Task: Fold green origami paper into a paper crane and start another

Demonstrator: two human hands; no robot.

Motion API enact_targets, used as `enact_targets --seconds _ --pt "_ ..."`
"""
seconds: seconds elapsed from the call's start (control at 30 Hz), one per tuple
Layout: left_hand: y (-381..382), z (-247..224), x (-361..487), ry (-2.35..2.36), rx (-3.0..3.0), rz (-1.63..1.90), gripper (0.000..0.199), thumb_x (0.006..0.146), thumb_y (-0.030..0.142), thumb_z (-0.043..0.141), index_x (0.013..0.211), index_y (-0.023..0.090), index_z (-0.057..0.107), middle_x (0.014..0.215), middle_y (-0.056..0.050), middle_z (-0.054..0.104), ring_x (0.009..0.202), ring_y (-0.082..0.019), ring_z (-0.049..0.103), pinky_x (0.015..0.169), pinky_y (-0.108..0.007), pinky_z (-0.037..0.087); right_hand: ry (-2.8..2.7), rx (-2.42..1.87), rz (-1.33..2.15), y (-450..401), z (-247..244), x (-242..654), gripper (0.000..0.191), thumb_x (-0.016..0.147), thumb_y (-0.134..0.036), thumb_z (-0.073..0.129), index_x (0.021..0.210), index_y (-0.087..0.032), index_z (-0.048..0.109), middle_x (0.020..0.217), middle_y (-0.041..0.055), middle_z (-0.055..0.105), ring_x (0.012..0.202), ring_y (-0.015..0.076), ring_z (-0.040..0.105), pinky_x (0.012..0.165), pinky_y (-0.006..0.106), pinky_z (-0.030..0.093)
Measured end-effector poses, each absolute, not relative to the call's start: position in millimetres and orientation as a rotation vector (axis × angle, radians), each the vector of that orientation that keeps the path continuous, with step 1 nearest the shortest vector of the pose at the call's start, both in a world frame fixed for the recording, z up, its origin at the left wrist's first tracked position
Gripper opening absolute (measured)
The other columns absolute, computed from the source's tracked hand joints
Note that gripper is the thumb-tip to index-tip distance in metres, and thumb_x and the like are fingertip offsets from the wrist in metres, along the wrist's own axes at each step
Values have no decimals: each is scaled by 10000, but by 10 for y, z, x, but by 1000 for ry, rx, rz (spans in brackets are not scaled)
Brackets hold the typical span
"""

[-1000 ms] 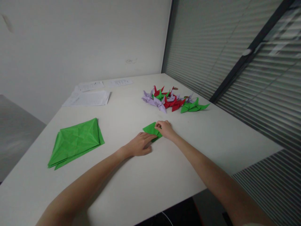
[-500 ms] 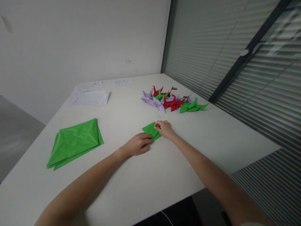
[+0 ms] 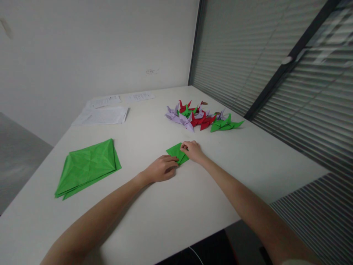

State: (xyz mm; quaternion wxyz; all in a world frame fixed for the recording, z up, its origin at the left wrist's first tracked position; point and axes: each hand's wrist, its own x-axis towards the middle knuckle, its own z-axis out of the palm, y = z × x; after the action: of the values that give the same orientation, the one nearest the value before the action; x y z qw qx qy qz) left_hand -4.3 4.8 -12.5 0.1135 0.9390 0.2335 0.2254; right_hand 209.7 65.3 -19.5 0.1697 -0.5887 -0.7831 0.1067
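Observation:
A small square of folded green origami paper [image 3: 174, 150] lies on the white table in front of me, with a crease line running across it. Its lower left edge is under the fingertips of my left hand [image 3: 162, 168], which is partly closed and holds the paper against the table. My right hand [image 3: 192, 151] pinches the right side of the same paper, thumb and fingers together. The pinching fingers cover the upper right corner, so the fold there is hidden.
To the left lies a stack of larger creased green paper sheets [image 3: 89, 165]. Behind my hands sits a cluster of folded paper cranes, among them a green crane [image 3: 224, 124], a red crane [image 3: 208, 121] and a lilac crane [image 3: 187, 121]. Printed sheets [image 3: 106, 115] are at the back left; window blinds [image 3: 234, 48] rise at right.
Hardly anything differs. Both hands stay on the small green paper in almost the same pose, and the view has shifted very slightly.

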Motion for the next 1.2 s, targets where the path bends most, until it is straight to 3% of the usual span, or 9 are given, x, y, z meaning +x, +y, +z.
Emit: enact_targets --seconds 0.53,0.77,1.2 --pt "50 -158 -36 711 2765 687 291 889 188 466 1101 164 664 1227 -123 622 1124 -233 590 1011 -405 462 -2249 -1654 282 648 -183 2103 87 863 -269 589 893 -231 662 876 34 701 862 213 554 768 323 361" --pt "34 -113 -33 874 2544 698 356 855 130 456 1197 157 548 1082 -95 679 999 -201 640 930 -357 504 -2233 -1678 301 631 -169 2093 84 858 -269 597 896 -228 661 903 33 702 900 225 552 793 337 357" --pt "43 -134 -29 738 2763 599 432 901 251 475 1325 175 513 1322 -138 567 1190 -247 553 1035 -430 420 -2242 -1676 275 627 -168 2096 80 865 -266 591 894 -233 657 906 42 702 895 230 558 778 342 358"
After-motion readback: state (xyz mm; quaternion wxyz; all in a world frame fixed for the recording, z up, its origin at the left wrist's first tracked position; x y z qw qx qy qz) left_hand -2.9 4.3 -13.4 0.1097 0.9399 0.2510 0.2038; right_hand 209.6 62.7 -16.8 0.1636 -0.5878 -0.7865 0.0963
